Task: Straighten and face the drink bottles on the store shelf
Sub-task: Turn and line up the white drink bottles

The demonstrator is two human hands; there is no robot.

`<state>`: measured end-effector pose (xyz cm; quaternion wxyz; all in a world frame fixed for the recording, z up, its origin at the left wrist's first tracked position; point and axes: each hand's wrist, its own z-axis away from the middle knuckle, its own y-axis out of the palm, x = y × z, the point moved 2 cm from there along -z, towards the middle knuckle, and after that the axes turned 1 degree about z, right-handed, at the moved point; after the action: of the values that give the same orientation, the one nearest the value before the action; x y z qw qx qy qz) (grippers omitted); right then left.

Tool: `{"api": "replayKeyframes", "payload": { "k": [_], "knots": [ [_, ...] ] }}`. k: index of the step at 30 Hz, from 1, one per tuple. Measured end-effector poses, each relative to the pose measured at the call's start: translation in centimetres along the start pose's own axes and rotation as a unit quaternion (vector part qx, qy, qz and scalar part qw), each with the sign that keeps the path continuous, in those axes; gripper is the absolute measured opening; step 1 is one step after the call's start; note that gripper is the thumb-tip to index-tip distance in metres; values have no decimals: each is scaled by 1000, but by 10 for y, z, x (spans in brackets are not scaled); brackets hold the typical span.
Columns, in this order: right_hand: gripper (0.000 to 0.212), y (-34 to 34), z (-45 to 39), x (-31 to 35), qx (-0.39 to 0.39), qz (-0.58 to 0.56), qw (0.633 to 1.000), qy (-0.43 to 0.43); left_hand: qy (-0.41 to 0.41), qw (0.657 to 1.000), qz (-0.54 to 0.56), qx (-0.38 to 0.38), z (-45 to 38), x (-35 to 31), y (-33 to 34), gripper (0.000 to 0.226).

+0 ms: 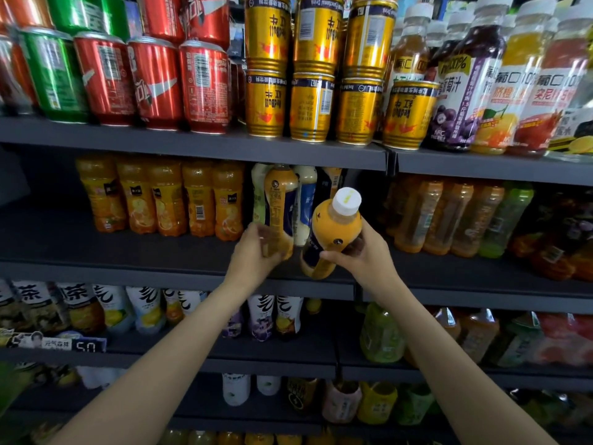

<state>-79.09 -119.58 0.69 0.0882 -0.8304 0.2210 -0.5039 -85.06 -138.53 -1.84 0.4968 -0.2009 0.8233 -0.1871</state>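
2 bottles being faced on the middle shelf (179, 268).

The right hand (359, 252) wraps the tilted yellow bottle (330, 232), cap leaning outward at the shelf's front edge, probably to turn its label forward. The left hand (256, 248) grips the upright bottle (280, 207) beside it, likely steadying it; motion blur hides its fingers.

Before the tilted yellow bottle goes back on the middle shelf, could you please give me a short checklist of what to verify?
1. Right hand grip on the tilted bottle: ok.
2. Left hand steadying the upright bottle: ok.
3. Tilted bottle standing straight: not ok, it leans with its white cap toward the camera.
4. Its label facing front: cannot tell.
5. Bare shelf beneath it: ok.
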Motion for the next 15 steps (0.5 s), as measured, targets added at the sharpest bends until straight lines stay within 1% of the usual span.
{"api": "replayKeyframes", "payload": {
  "k": [5,9,12,15],
  "knots": [
    [57,-3,-18,-9,12,49,999,-7,-48,998,28,-30,-28,-3,9,62],
    [56,4,-31,-19,6,61,998,5,-96,993,55,-39,-53,-4,24,71],
    [58,10,-46,-21,-16,82,996,15,-117,990,62,-48,-64,4,32,69],
    [58,18,-61,-18,-35,147,988,26,-107,991,53,-54,-67,14,33,58]
  ]
}}
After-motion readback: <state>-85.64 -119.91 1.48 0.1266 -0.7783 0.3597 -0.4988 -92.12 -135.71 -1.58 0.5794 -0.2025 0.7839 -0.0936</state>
